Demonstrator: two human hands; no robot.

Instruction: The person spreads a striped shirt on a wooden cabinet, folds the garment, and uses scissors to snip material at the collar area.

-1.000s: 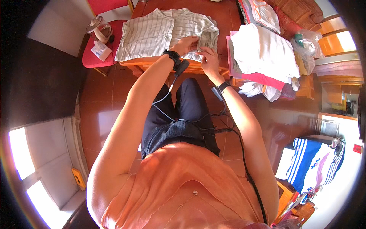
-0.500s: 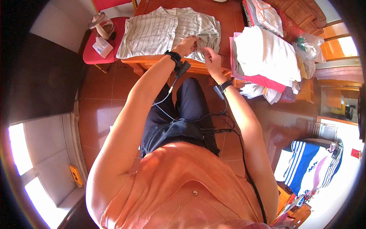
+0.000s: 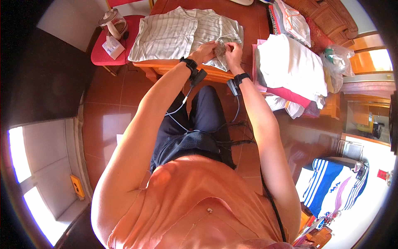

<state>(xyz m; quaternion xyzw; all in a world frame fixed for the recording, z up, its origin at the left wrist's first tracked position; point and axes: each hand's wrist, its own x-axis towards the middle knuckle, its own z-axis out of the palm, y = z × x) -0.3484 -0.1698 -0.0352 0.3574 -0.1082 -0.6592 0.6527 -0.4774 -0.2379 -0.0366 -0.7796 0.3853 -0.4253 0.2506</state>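
Shirt [image 3: 166,35]: pale striped cloth, softly creased | hands [image 3: 205,52]: both pinching its crumpled fabric (a greyish bunch)

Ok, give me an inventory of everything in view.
Striped shirt: one, off-white, on table
Table: one, red-brown, top centre
Chair: one, red, left of table
Glass jug: one, clear, on chair
Tissue box: one, white, on chair
Laundry pile: one, white and pink, right of shirt
Plastic bag: one, clear, right of pile
Striped cloth: one, blue-white, lower right
Wrist straps: two, black, on wrists
Left hand: one, bare, on shirt
Right hand: one, bare, on shirt
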